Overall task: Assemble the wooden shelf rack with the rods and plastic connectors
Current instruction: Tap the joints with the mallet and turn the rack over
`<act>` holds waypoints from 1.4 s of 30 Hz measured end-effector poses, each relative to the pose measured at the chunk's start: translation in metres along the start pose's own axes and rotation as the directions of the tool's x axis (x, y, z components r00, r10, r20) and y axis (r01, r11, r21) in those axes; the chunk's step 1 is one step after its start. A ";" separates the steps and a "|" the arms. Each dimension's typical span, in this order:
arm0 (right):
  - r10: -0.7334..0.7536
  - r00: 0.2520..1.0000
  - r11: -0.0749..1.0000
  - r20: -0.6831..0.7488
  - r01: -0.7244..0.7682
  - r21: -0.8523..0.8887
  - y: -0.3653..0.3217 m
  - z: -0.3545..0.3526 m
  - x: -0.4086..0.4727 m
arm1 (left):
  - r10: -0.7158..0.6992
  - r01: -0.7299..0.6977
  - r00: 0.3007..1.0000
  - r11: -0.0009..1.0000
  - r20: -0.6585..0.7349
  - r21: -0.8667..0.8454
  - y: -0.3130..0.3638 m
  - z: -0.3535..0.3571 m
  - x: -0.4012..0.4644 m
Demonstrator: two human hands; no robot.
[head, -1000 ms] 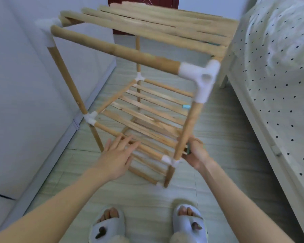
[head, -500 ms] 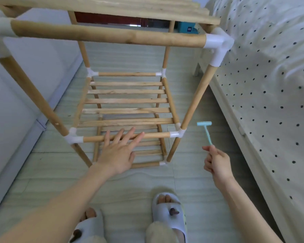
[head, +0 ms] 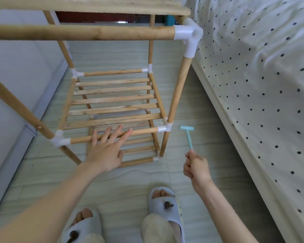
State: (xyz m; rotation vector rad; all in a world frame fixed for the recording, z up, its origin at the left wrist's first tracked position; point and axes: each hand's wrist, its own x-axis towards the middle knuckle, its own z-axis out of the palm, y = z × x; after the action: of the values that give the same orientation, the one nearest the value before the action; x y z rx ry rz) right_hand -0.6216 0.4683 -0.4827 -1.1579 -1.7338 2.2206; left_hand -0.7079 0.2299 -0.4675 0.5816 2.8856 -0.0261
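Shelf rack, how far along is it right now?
Mostly built: the shelf rack stands on the floor with three slatted tiers joined by white connectors. In hand: the right hand grips a small blue mallet beside a corner connector; the left hand rests open on the front rod. Left, probably: tapping joints tight.

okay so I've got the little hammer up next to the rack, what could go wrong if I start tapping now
The left hand lies flat on the front rod, near the white connector beside the small blue hammer; a missed tap could hit fingers. The right hand holds only the handle's end, so aim may wobble.
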 end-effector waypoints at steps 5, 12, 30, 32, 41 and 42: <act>0.025 0.999 0.998 0.022 -0.024 -0.061 0.006 0.003 -0.008 | -0.009 0.009 1.000 1.000 0.005 0.007 0.000 0.000 0.001; 0.026 0.995 0.998 0.100 -0.020 -0.060 0.002 0.003 -0.011 | -0.008 0.008 1.000 1.000 0.012 0.000 0.000 0.000 0.002; -0.476 0.869 0.665 0.132 0.454 -0.593 0.026 -0.026 -0.029 | 0.002 -0.002 1.000 1.000 0.005 -0.018 0.000 0.000 0.004; -0.544 0.805 0.522 0.235 0.544 -0.657 0.025 -0.024 -0.035 | 0.003 -0.003 1.000 1.000 0.002 -0.019 -0.001 0.001 0.004; -0.540 0.758 0.310 0.366 0.583 -0.751 0.002 -0.001 -0.018 | 0.005 -0.005 1.000 0.999 0.002 -0.037 -0.002 0.004 0.005; -0.557 0.749 0.310 0.358 0.587 -0.747 0.004 -0.002 -0.015 | 0.009 -0.010 1.000 0.999 -0.014 -0.033 -0.002 0.005 0.006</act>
State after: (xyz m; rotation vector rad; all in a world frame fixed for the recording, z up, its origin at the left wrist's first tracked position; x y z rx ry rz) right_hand -0.6088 0.4607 -0.4789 -0.3437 -2.7544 0.9174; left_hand -0.7125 0.2301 -0.4739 0.5918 2.8910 0.0279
